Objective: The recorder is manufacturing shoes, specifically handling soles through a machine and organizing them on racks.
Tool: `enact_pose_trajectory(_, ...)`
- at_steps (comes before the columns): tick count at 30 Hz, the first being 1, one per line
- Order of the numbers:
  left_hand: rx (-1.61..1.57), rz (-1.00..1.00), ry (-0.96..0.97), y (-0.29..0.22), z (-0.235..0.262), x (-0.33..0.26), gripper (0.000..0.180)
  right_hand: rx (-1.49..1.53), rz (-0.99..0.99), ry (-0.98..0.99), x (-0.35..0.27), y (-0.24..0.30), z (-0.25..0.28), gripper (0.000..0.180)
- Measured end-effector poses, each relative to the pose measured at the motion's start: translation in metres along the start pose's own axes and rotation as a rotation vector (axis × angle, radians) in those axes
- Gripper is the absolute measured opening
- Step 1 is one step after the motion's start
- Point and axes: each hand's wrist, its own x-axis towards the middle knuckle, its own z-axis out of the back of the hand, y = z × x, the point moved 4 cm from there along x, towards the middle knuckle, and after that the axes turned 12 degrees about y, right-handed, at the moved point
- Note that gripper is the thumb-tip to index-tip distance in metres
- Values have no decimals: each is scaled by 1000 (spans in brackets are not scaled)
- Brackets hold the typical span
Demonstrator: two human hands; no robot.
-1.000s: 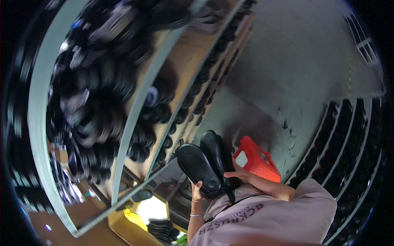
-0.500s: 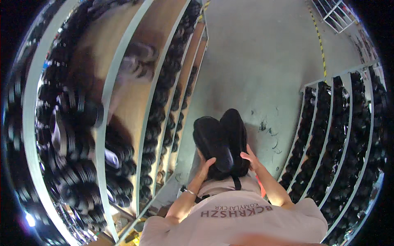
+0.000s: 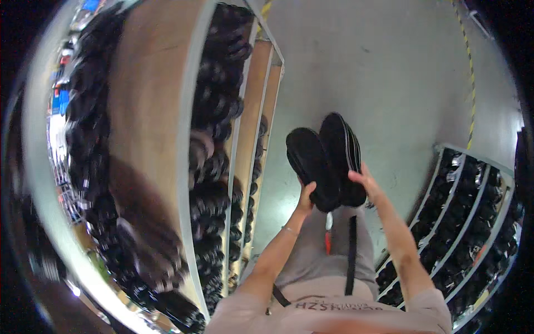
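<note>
Two black shoe soles (image 3: 320, 167) are held out side by side before my body, their far ends spread a little apart. My left hand (image 3: 307, 196) is closed on the left one, with the thumb over its near edge and the other fingers hidden beneath. Around the outer side of the right sole (image 3: 342, 146), my right hand (image 3: 362, 179) is closed, its thumb on top. Thin pale lines run along that sole's outer edge; whether it is one piece or a stack I cannot tell.
At the left stands a tall shelf rack (image 3: 192, 133) with pale boards and rows of black footwear parts. A lower rack (image 3: 445, 206) filled with similar dark pieces is at the right. Grey floor (image 3: 378, 72) lies between them, with a yellow-black tape line (image 3: 471, 83).
The soles have moved away from my body, and both arms reach farther out. The left sole has turned, and my view has shifted, with the left rack appearing nearer.
</note>
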Motion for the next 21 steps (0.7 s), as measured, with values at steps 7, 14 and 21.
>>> enact_pose_trajectory(7,-215,-253,-202,-75,121,204,60,-331,-217,211,298,63,40,102)
enact_pose_trajectory(14,-93,-500,-283,-173,229,291,66,-569,-99,460,546,22,4,105)
enact_pose_trajectory(21,200,-568,-557,-187,362,291,72,-949,-162,575,722,-40,-89,97)
